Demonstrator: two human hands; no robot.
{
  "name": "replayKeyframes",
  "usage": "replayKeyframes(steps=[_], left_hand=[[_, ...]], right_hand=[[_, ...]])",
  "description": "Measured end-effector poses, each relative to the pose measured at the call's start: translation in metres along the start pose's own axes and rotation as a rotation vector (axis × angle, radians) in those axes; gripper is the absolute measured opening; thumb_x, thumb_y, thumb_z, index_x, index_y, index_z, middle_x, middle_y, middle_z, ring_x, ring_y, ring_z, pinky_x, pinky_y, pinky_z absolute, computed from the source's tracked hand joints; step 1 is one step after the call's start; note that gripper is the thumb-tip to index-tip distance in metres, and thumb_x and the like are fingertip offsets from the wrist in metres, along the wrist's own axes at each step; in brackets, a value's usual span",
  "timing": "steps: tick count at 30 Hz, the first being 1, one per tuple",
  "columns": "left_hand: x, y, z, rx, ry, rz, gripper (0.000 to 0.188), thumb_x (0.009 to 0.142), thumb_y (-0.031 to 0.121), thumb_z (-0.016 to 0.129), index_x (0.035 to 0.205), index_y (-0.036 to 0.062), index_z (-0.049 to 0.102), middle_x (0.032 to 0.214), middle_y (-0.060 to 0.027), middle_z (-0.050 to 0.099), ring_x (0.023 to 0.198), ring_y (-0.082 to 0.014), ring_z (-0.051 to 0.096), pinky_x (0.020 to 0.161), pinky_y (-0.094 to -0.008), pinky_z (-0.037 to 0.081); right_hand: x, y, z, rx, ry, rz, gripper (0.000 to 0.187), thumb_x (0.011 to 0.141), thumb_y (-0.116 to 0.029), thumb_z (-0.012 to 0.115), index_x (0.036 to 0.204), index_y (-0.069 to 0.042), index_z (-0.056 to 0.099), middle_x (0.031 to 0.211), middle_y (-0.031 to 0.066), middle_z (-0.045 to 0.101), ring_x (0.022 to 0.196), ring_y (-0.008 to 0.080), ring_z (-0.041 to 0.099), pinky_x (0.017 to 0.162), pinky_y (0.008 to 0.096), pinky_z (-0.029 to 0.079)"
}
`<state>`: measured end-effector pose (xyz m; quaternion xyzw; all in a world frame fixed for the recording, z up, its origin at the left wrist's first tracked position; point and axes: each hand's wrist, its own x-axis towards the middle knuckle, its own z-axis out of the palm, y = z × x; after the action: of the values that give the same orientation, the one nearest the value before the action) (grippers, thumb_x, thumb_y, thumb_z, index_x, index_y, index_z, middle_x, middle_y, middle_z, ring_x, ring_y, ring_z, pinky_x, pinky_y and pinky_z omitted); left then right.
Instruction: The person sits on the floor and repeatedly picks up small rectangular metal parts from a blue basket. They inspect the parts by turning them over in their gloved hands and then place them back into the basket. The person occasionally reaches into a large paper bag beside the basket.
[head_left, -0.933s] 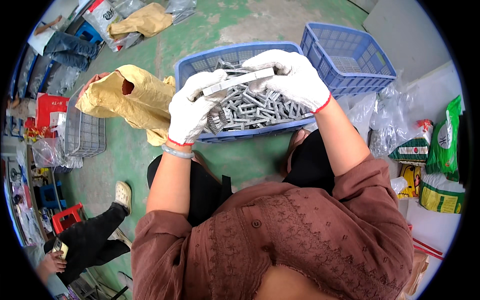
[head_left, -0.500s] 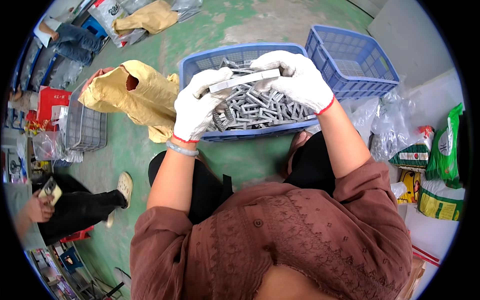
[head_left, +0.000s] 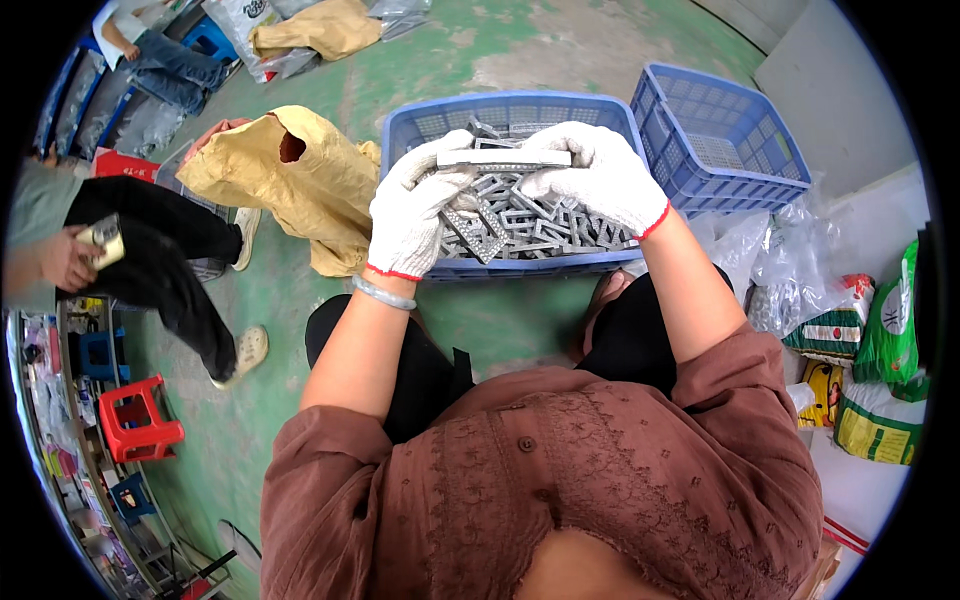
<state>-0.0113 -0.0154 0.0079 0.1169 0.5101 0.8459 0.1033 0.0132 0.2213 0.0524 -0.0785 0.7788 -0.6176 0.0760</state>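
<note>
In white knitted gloves, my left hand (head_left: 405,215) and my right hand (head_left: 605,185) hold a grey metal bar (head_left: 508,158) level between them, one end in each. Fingers and thumbs are closed on its ends. Below it stands a blue plastic basket (head_left: 520,98) heaped with many grey metal frame-like pieces (head_left: 575,225). A longer perforated grey piece (head_left: 475,232) slants just under my left hand's fingers; whether they also grip it I cannot tell.
A second blue basket (head_left: 735,185) stands at the right. Left of the full basket slumps a yellow-brown sack (head_left: 290,185). A person in black trousers (head_left: 170,255) carries a phone on the left, near a red stool (head_left: 140,420). Bags (head_left: 885,320) line the right wall.
The bar has gone from tilted to nearly level, still in both hands. The slanting perforated piece shows more clearly below my left hand. The person at left has stepped farther forward.
</note>
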Motion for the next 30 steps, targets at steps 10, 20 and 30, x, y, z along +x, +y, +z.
replayKeyframes(steps=[10,20,30], left_hand=[[-0.008,0.002,-0.005,-0.322,-0.034,-0.089,0.048,0.085,0.003,0.059,0.132,-0.0058,0.054,0.123,-0.0164,0.061,0.111,-0.0263,0.061,0.095,-0.0430,0.052],[-0.034,0.036,-0.031,-0.155,0.196,-0.198,0.038,0.089,-0.003,0.063,0.126,-0.0033,0.054,0.111,-0.0152,0.062,0.098,-0.0251,0.064,0.087,-0.0417,0.055],[-0.062,0.193,-0.128,0.159,0.501,0.166,0.039,0.084,-0.008,0.061,0.123,-0.0100,0.053,0.103,-0.0165,0.060,0.076,-0.0260,0.065,0.073,-0.0373,0.058]], right_hand=[[-0.006,0.006,0.017,-0.369,0.086,-0.369,0.023,0.077,-0.001,0.066,0.097,-0.007,0.072,0.097,0.0098,0.071,0.089,0.0211,0.070,0.080,0.0321,0.055],[-0.006,-0.003,0.074,-0.710,-0.112,-0.878,0.042,0.088,-0.009,0.061,0.129,-0.017,0.064,0.124,0.0089,0.065,0.107,0.0289,0.065,0.087,0.0370,0.055],[0.089,-0.089,0.136,-0.642,-0.199,-0.509,0.060,0.087,-0.035,0.061,0.142,-0.016,0.047,0.149,0.0156,0.044,0.129,0.0367,0.053,0.103,0.0476,0.047]])
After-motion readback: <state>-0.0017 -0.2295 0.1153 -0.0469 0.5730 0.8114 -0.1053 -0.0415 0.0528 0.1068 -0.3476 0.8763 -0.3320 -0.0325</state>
